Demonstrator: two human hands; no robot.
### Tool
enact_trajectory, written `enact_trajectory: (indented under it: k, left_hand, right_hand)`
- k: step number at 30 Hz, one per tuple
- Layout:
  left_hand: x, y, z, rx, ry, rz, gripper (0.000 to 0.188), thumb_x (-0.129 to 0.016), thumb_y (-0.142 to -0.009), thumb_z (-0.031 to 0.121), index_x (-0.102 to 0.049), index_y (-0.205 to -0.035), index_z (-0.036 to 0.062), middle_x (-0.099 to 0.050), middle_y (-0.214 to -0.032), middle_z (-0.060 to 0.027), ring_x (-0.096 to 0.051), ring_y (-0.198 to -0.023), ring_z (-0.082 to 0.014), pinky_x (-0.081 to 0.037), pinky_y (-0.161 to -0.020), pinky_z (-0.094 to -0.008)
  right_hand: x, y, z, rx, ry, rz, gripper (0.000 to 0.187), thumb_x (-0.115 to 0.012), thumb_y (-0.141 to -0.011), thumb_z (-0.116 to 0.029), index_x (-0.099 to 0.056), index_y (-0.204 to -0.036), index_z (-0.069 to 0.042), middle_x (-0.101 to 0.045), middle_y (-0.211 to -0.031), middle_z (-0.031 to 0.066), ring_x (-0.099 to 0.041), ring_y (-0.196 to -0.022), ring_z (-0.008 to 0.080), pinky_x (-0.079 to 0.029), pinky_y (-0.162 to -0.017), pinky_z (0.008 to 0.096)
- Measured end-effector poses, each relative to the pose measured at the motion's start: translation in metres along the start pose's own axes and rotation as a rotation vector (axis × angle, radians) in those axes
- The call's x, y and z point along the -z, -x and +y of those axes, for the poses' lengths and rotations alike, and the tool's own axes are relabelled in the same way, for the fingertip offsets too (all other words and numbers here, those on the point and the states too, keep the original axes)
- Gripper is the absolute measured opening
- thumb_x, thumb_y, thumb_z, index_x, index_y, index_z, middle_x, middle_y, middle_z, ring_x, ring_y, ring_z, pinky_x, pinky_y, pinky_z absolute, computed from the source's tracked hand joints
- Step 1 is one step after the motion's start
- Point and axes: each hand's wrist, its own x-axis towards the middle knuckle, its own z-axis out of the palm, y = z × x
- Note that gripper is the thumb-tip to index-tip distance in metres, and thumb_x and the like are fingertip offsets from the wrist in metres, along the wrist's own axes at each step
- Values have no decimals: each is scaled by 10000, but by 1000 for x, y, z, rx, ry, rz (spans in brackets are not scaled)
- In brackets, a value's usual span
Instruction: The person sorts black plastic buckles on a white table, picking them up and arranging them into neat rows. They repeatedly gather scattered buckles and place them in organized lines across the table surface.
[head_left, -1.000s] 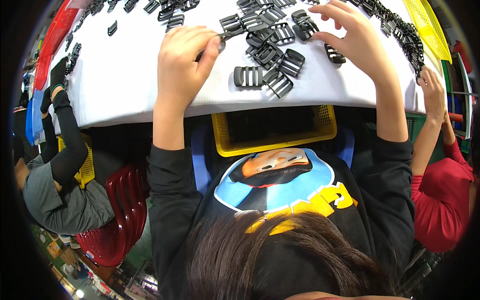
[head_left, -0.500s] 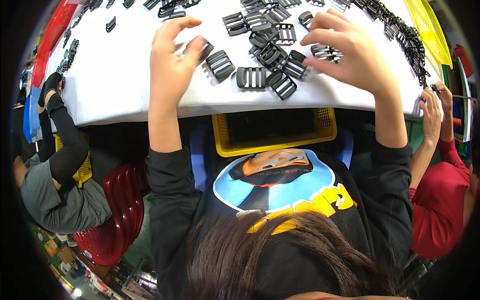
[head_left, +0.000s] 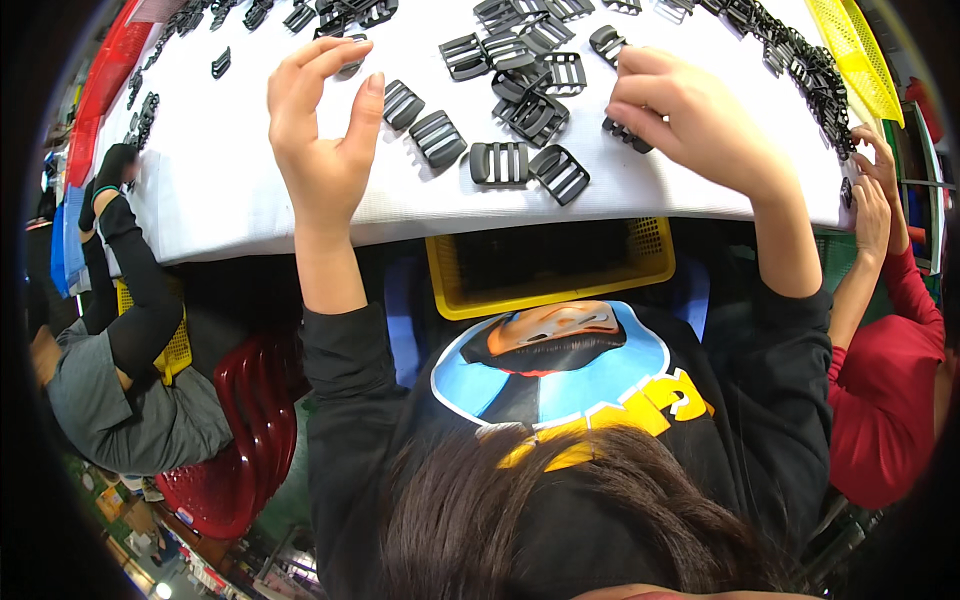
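Note:
My left hand [head_left: 325,150] is open above the white tabletop, thumb and fingers apart, nothing between them. Behind its fingertips, part of a black strap buckle [head_left: 352,66] shows. To its right a slotted black buckle [head_left: 402,105] lies beside a larger-looking one [head_left: 437,140]. My right hand [head_left: 695,120] is closed, with curled fingers and a black buckle [head_left: 628,135] at its thumb, partly hidden by the hand. Another buckle [head_left: 606,44] is just beyond its fingers. Between my hands lie a loose pile of buckles [head_left: 532,115] and two near the front edge, one [head_left: 499,164] touching another [head_left: 559,175].
Rows of black buckles [head_left: 800,75] line the table's right side; more [head_left: 345,12] lie at the far left. A yellow basket [head_left: 550,300] sits below the front edge. Co-workers work at both sides: a dark sleeve [head_left: 140,280] left, a red sleeve [head_left: 915,285] right.
My left hand has drawn left, away from a buckle that now lies on the table. My right hand has closed, and a buckle has shifted right from the pile to its thumb.

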Motion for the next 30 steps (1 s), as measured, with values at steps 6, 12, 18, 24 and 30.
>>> enact_trajectory:
  k: [6, 12, 18, 24, 30]
  left_hand:
    - [-19, -22, 33, -251, 30, -584, 272, -757, -647, 183, -634, -852, 54, -587, -841, -65, -530, -849, -238, -422, -749, -329]
    - [-35, -35, 34, -316, -123, -728, 281, -762, -615, 261, -600, -702, 49, -545, -742, -50, -506, -774, -242, -416, -686, -355]
    - [-31, -52, 25, -531, -120, -621, 122, -635, -758, 142, -608, -721, 29, -574, -748, -37, -513, -751, -211, -378, -713, -329]
    - [-12, -62, 3, -93, 196, -1027, 176, -516, -868, 141, -535, -777, -8, -488, -747, -88, -462, -788, -225, -366, -743, -330]
    - [-22, -59, -17, -208, -15, -985, 99, -518, -760, 111, -524, -795, 19, -484, -771, -70, -473, -817, -211, -359, -831, -322]
  right_hand:
    - [12, -9, 5, -109, 105, 49, 140, -633, -783, -125, -617, -909, -67, -566, -866, 70, -585, -815, 269, -472, -720, 374]
    - [-4, -6, -12, 11, -153, -77, 254, -713, -714, -271, -636, -848, -70, -573, -833, 80, -589, -772, 279, -466, -678, 372]
    - [-27, 5, -37, -5, -78, 106, 338, -751, -647, -322, -599, -832, -83, -531, -826, 44, -564, -834, 237, -475, -696, 360]
    - [-14, 0, -34, -84, -46, 53, 351, -751, -650, -203, -555, -907, -65, -541, -859, 81, -561, -833, 269, -456, -702, 345]
    - [5, 0, -27, -158, -318, -41, 397, -727, -717, -313, -573, -978, -56, -566, -905, 98, -566, -871, 276, -455, -767, 363]
